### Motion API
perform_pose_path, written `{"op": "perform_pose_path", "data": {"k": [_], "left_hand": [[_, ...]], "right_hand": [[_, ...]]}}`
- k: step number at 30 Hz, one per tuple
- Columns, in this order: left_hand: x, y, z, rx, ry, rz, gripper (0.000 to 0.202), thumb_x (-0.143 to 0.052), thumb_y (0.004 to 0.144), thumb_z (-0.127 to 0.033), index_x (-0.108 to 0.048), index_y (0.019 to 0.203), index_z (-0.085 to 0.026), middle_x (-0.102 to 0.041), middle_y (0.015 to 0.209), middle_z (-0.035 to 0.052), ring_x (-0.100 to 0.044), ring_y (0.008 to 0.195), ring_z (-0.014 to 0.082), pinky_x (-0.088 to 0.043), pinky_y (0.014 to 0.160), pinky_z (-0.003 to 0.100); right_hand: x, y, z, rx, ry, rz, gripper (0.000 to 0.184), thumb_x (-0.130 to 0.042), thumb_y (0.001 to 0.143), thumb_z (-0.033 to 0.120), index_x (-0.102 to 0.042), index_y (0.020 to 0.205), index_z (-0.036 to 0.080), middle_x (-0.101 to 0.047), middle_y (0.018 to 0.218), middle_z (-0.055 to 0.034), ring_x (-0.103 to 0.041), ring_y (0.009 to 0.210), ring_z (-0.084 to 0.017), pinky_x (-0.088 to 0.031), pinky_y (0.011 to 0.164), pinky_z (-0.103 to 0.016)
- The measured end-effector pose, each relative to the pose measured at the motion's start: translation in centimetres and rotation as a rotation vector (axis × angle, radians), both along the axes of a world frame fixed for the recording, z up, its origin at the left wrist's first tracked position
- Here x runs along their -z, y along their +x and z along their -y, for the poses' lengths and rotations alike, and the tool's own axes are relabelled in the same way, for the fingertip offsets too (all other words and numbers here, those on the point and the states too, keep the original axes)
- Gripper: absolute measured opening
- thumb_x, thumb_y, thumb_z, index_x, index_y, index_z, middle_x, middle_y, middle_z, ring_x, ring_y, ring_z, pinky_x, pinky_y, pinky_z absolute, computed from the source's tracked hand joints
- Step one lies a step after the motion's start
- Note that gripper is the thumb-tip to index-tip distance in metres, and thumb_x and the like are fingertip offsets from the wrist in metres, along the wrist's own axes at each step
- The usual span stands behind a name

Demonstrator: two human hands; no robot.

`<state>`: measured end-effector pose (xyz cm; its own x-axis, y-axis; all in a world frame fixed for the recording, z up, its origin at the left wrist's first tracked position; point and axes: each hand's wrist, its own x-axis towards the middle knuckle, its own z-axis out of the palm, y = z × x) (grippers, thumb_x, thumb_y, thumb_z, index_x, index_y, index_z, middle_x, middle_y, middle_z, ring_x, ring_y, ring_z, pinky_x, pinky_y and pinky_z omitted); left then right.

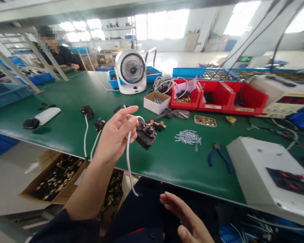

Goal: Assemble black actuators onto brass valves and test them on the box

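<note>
My left hand [118,135] is raised over the front edge of the green table [73,91], its fingers pinching a white cable [128,158] that loops over them and hangs down toward my lap. A black plug-like part [145,135] sits at the cable's upper end, just right of my fingers. My right hand [186,216] is low near my lap, fingers stretched out and apart, holding nothing. Two more white cables with black ends [87,113] lie on the table left of my left hand.
A white fan [131,71], red bins [218,96], a small cardboard box [156,101], a pile of metal pins [188,137], blue pliers [219,155] and a white device box [268,172] are on the table. Cardboard boxes of brass parts [55,175] stand below. Another person [58,50] sits far left.
</note>
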<state>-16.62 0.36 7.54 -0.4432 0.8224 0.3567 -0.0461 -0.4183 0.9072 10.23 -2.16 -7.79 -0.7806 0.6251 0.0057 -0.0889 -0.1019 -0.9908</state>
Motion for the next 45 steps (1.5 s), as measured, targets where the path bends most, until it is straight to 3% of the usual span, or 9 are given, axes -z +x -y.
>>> {"op": "perform_pose_path", "data": {"k": [5,8,11,13,17,22,35,39,45], "left_hand": [[3.1,6.2,1.0,0.276,0.030,-0.035,0.018,-0.065,0.093,-0.021,-0.068,0.109,-0.028,-0.060,0.082,-0.0020,-0.049,0.052,0.0039,-0.042,0.044,0.014],[4.1,7.4,2.5,0.460,0.084,-0.300,0.028,-0.062,0.094,-0.012,-0.064,0.114,-0.031,-0.063,0.083,-0.0010,-0.059,0.071,0.0099,-0.053,0.062,0.020],[4.8,7.2,3.3,0.630,0.070,-0.645,0.033,-0.061,0.092,-0.009,-0.062,0.117,-0.030,-0.068,0.088,0.0002,-0.064,0.082,0.0136,-0.057,0.071,0.024],[5.4,6.9,3.4,0.574,0.006,-0.811,0.021,-0.061,0.094,-0.019,-0.063,0.112,-0.029,-0.070,0.090,-0.0007,-0.067,0.081,0.0134,-0.058,0.069,0.021],[7.1,6.6,3.6,0.368,-0.219,-0.953,0.014,-0.062,0.095,-0.041,-0.063,0.103,-0.030,-0.072,0.090,-0.0050,-0.071,0.081,0.0143,-0.059,0.074,0.021],[8.0,6.8,4.2,0.411,-0.377,-0.979,0.033,-0.058,0.096,-0.049,-0.053,0.127,-0.037,-0.071,0.115,-0.0046,-0.070,0.100,0.0159,-0.058,0.088,0.026],[7.5,8.0,3.8,0.470,-0.247,-0.876,0.060,-0.062,0.095,-0.047,-0.035,0.147,-0.041,-0.051,0.144,-0.0020,-0.052,0.132,0.0135,-0.043,0.111,0.019],[7.4,8.3,3.9,0.473,-0.253,-0.829,0.060,-0.064,0.093,-0.047,-0.037,0.147,-0.040,-0.052,0.143,-0.0020,-0.052,0.132,0.0138,-0.042,0.112,0.019],[7.2,9.1,4.1,0.432,-0.269,-0.662,0.071,-0.068,0.090,-0.049,-0.030,0.150,-0.051,-0.052,0.146,-0.0049,-0.056,0.128,0.0152,-0.046,0.110,0.022]], "right_hand": [[-3.0,-0.8,-0.8,0.054,-0.533,-0.337,0.085,-0.054,0.082,0.078,-0.043,0.149,0.027,-0.064,0.134,-0.0172,-0.068,0.116,-0.027,-0.050,0.104,-0.046],[-4.9,-0.4,-2.5,0.171,-0.627,-0.384,0.084,-0.040,0.083,0.085,-0.046,0.143,0.027,-0.068,0.126,-0.0140,-0.072,0.101,-0.022,-0.056,0.095,-0.041],[-6.0,0.7,-3.8,0.377,-0.473,-0.383,0.069,-0.055,0.084,0.077,-0.053,0.133,0.029,-0.068,0.122,-0.0082,-0.071,0.099,-0.021,-0.059,0.088,-0.037],[-6.2,1.5,-3.9,0.520,-0.270,-0.359,0.061,-0.070,0.082,0.063,-0.055,0.131,0.030,-0.066,0.124,-0.0068,-0.068,0.107,-0.022,-0.058,0.093,-0.038],[-6.3,2.5,-3.3,0.671,0.213,-0.290,0.083,-0.085,0.073,0.047,-0.045,0.144,0.032,-0.062,0.130,-0.0080,-0.065,0.115,-0.024,-0.057,0.100,-0.040],[-6.8,2.8,-2.8,0.681,0.538,-0.191,0.099,-0.081,0.078,0.042,-0.023,0.158,0.037,-0.058,0.134,-0.0085,-0.065,0.114,-0.023,-0.058,0.098,-0.040],[-7.2,3.3,-2.2,0.694,0.759,-0.026,0.097,-0.084,0.076,0.035,-0.030,0.157,0.034,-0.060,0.131,-0.0075,-0.062,0.117,-0.026,-0.056,0.101,-0.040],[-7.4,3.3,-2.2,0.710,0.775,-0.006,0.092,-0.082,0.078,0.038,-0.033,0.156,0.035,-0.060,0.131,-0.0069,-0.062,0.116,-0.026,-0.057,0.101,-0.040],[-7.4,2.8,-2.1,0.684,0.799,0.001,0.090,-0.079,0.080,0.041,-0.032,0.156,0.033,-0.061,0.131,-0.0073,-0.061,0.118,-0.025,-0.056,0.100,-0.041]]}}
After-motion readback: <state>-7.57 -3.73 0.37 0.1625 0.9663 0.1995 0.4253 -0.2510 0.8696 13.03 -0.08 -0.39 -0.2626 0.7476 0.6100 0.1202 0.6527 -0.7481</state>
